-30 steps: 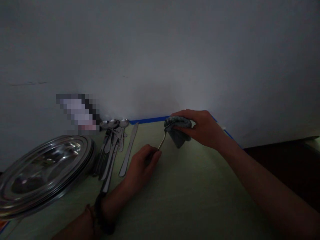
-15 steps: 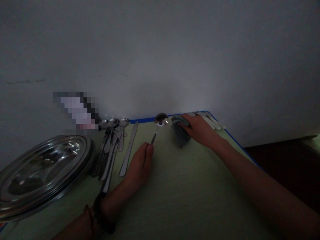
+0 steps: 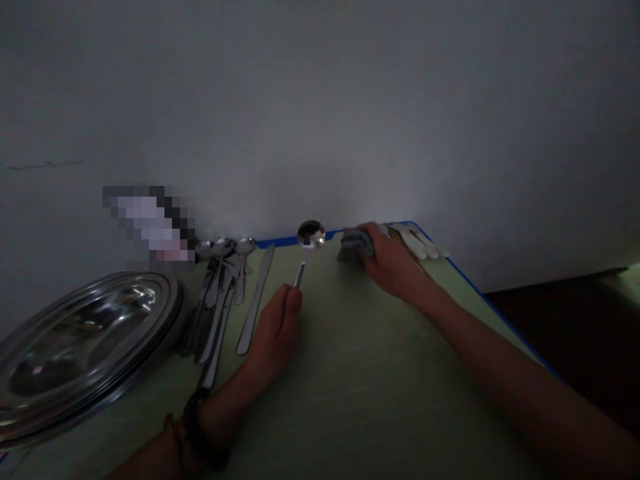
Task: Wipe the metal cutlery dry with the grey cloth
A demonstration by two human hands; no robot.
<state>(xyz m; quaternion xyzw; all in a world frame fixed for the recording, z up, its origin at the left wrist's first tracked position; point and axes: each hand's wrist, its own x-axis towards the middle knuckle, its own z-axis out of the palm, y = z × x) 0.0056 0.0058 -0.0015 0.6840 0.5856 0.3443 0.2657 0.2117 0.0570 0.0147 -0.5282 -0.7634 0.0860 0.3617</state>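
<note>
My left hand [image 3: 277,327] is closed round the handle of a shiny metal ladle [image 3: 311,235], its bowl raised towards the wall. My right hand [image 3: 387,260] grips a bunched grey-green cloth [image 3: 356,245], a short way right of the ladle's bowl and apart from it. Left of my left hand lies a single table knife [image 3: 256,300]. Beyond that knife is a heap of metal spoons and other cutlery [image 3: 220,300]. Past my right hand, at the far corner, lie several pieces of cutlery with white handles [image 3: 420,245], partly hidden by the hand.
A stack of oval metal platters [image 3: 100,333] stands on the left of the light green table [image 3: 340,400], which has a blue edge. A blurred-out object [image 3: 150,227] leans by the grey wall [image 3: 320,120] behind. Dark floor [image 3: 540,327] shows at the right.
The ladle's bowl has shifted slightly left and up in view. The cloth, hanging down before, is now bunched smaller in my right hand, which uncovers more of the cutlery behind.
</note>
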